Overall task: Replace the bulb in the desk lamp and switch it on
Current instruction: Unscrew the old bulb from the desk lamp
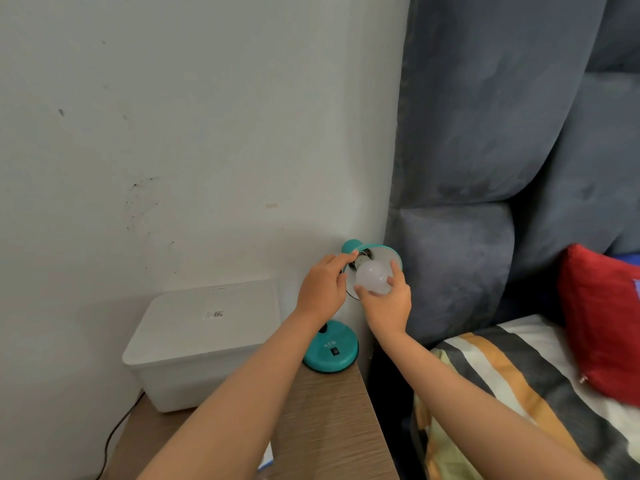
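Note:
A teal desk lamp stands on a wooden bedside table, its round base [330, 353] carrying a small black switch [334, 351]. The lamp's shade [379, 252] is tipped toward me, white inside. A frosted white bulb [372, 277] sits at the mouth of the shade, its screw end pointing into the socket. My right hand [388, 303] cups the bulb from below, fingers wrapped around the glass. My left hand [323, 289] grips the left rim of the shade beside the socket. Whether the bulb's thread is inside the socket cannot be told.
A white lidded plastic box [204, 337] sits on the wooden table [332, 420] left of the lamp, against the wall. A dark cable [114, 431] runs down the table's left side. To the right are a grey padded headboard [485, 150], a striped blanket [512, 393] and a red pillow [602, 320].

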`<state>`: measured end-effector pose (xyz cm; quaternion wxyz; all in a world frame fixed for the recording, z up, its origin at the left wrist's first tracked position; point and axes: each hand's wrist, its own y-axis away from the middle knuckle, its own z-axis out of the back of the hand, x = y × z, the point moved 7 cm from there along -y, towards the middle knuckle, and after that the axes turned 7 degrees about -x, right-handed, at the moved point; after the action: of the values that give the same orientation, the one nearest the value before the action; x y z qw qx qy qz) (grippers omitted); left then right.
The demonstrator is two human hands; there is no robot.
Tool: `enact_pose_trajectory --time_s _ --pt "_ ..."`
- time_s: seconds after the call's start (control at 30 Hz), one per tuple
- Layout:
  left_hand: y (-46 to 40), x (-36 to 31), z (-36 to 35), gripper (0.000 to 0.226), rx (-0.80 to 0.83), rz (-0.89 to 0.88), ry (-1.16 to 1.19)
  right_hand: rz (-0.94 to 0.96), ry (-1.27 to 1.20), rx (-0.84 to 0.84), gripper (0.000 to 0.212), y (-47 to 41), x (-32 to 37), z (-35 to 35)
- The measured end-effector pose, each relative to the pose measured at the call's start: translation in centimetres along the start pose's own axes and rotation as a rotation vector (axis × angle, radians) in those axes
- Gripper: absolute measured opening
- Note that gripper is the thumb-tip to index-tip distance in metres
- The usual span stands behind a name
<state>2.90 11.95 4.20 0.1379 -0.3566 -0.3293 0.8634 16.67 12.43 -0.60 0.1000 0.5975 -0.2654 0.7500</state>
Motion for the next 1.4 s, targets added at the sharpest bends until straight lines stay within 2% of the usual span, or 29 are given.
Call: enact_pose_trajectory --time_s 0.13,0.33,0.43,0.53,0.67,0.8,0.93,1.03,1.1,1.23,1.33,1.4 --pt "0.1 0.3 0.1 0.045 -0.006 0.000 0.014 -0.104 -0.083 -0.047 0.068 0.1 -0.2 -0.6" --pt "-0.1 0.5 0.4 0.045 -0.006 0.006 0.028 -0.045 -0.071 -0.055 0.056 0.3 0.5 -0.6" --pt "0.1 0.3 0.3 0.045 0.004 -0.001 0.027 -0.030 -0.049 -0.038 0.065 0.4 0.5 -0.8" --pt "0.2 0.3 0.2 0.045 0.003 -0.001 0.034 -0.128 -0.108 -0.079 0.077 0.5 0.1 -0.7" --pt "0.2 0.4 0.2 0.045 0.008 0.009 0.035 -0.202 -0.114 -0.072 0.067 0.4 0.0 -1.1" --pt "0.2 0.4 0.3 0.045 0.007 0.022 0.037 -0.136 -0.075 -0.041 0.058 0.2 0.6 -0.6" --pt "0.2 0.3 0.2 0.045 0.004 0.024 0.034 -0.098 -0.055 -0.039 0.068 0.4 0.7 0.0" --pt "0.2 0.2 0.1 0.044 0.001 0.025 0.036 -0.199 -0.124 -0.072 0.078 0.6 0.1 -0.3" --pt "0.2 0.2 0.1 0.044 -0.001 0.026 0.035 -0.244 -0.153 -0.069 0.075 0.7 0.0 -0.7" --pt "0.3 0.3 0.2 0.045 -0.009 0.028 0.036 -0.174 -0.121 -0.043 0.057 0.5 0.2 -0.5" --pt "0.2 0.4 0.1 0.045 -0.007 0.025 0.030 -0.142 -0.105 -0.040 0.063 0.5 0.1 -0.3" --pt "0.2 0.3 0.1 0.044 -0.010 0.018 0.031 -0.188 -0.143 -0.061 0.073 0.6 0.2 -0.3"
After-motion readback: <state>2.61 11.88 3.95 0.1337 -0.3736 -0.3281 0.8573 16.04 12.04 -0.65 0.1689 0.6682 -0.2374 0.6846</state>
